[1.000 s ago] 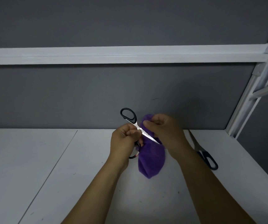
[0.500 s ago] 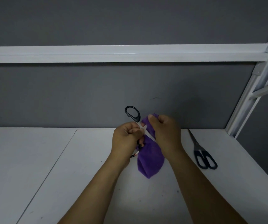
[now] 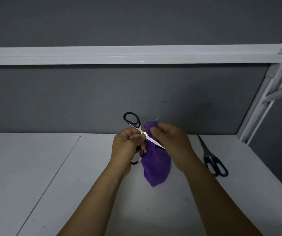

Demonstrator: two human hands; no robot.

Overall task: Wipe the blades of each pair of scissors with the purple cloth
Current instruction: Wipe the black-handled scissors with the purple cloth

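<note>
A pair of black-handled scissors [image 3: 137, 124] is held open above a white table [image 3: 34, 176], near its back edge. One handle loop stands above the left hand [image 3: 125, 148]; the other shows just below that hand. One bare steel blade slants down to the right across a purple cloth [image 3: 155, 166]. A thin tip shows just above the top of the cloth; whether it is the second blade cannot be told.

The left hand's fingers are curled tightly round the scissors near the pivot. The right hand [image 3: 171, 139] grips the bunched upper part of the cloth, thumb and fingers pinched on the fabric beside the blade. The rest of the cloth hangs down between the two wrists, its lower end close to the tabletop.

A second pair of scissors [image 3: 213, 163], with dark handles, lies closed on the table to the right, well apart from the hands, blades pointing toward a grey back panel [image 3: 68, 99]. A white rail [image 3: 136, 54] crosses the panel, meeting a white frame post [image 3: 263, 99] at the right.
</note>
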